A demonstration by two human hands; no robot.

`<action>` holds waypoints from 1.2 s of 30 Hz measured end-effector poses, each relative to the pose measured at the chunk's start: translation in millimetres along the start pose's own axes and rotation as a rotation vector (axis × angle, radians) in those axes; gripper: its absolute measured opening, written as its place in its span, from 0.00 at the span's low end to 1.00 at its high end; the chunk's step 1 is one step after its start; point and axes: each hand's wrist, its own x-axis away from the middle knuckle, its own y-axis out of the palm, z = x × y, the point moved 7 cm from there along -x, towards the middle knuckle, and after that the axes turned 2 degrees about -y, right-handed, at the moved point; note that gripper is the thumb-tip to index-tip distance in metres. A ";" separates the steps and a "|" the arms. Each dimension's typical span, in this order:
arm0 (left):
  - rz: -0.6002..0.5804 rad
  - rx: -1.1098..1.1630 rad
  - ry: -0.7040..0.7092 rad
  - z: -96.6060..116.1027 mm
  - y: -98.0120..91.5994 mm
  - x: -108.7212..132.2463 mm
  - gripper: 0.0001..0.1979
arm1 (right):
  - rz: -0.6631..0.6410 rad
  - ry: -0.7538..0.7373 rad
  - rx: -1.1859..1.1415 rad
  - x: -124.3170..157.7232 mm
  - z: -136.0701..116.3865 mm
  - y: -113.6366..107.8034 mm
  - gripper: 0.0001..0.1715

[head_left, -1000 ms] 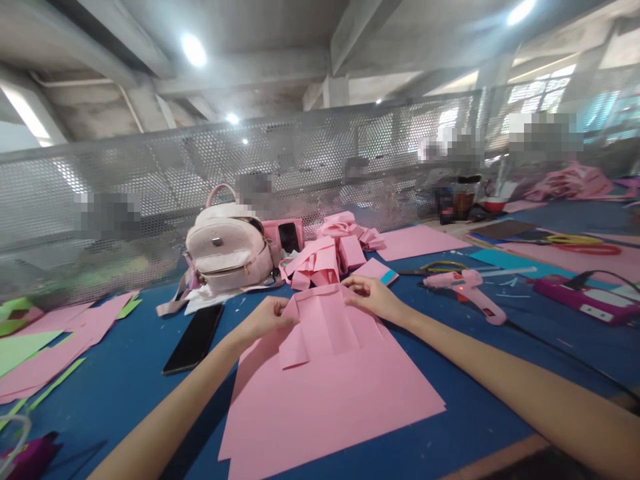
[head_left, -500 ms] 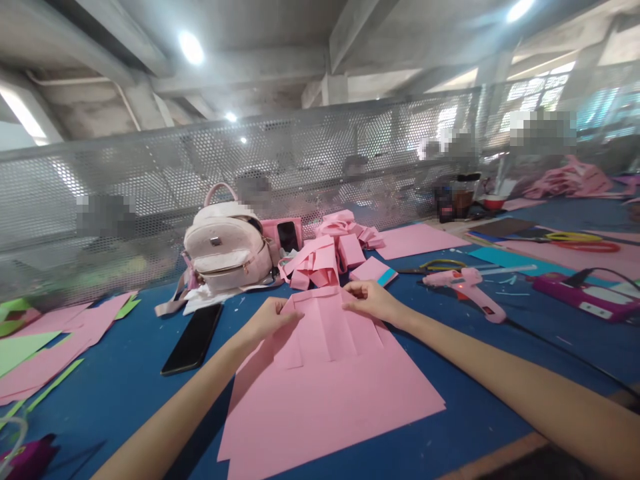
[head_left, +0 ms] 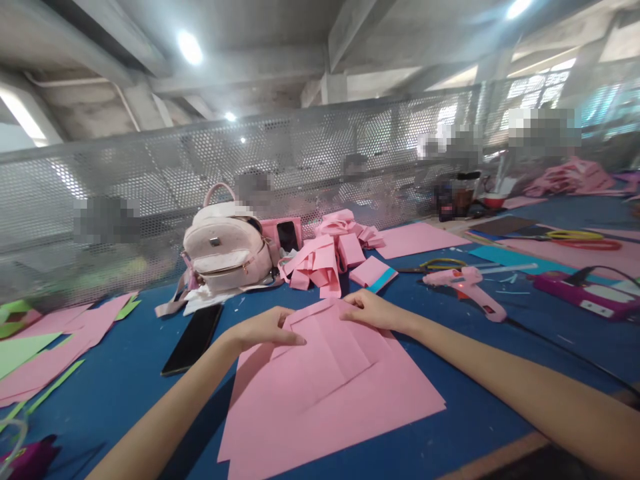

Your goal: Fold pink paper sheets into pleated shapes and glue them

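A creased piece of pink paper (head_left: 330,353) with a folded strip along its far edge is held between my hands. My left hand (head_left: 267,328) pinches its left side, thumb on top and fingers underneath. At the far right corner, my right hand (head_left: 373,311) grips it the same way, fingers curled behind. Beneath it lie larger pink sheets (head_left: 320,433), flat on the blue table (head_left: 125,387). Just beyond the hands sit a small pink folded piece with a blue strip (head_left: 373,272) and a heap of folded pink paper strips (head_left: 320,260).
To the left lie a black phone (head_left: 193,340) and pink and green paper (head_left: 65,340). A pale backpack (head_left: 225,247) stands against the perforated metal screen (head_left: 310,160). On the right are a pink glue gun (head_left: 467,287) with its cord, scissors (head_left: 435,265) and a purple power strip (head_left: 585,293).
The creased paper has turned and come slightly towards me, its near edge now slanting. My left hand has shifted nearer and its thumb reaches further over the paper.
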 end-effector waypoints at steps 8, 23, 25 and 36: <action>0.148 -0.419 0.046 35.8 8.5 5.4 0.30 | 0.028 -0.093 0.365 13.1 -36.8 6.4 0.11; 0.380 -1.023 0.435 44.4 67.0 4.5 0.16 | -0.017 -0.617 0.621 15.7 -35.2 13.8 0.12; 0.400 -0.960 0.481 42.7 67.4 -1.4 0.14 | 0.025 -0.686 0.680 15.4 -36.0 15.6 0.12; 0.534 -0.939 0.635 21.0 67.5 -12.5 0.20 | 0.074 -0.750 0.734 7.9 -25.1 18.0 0.15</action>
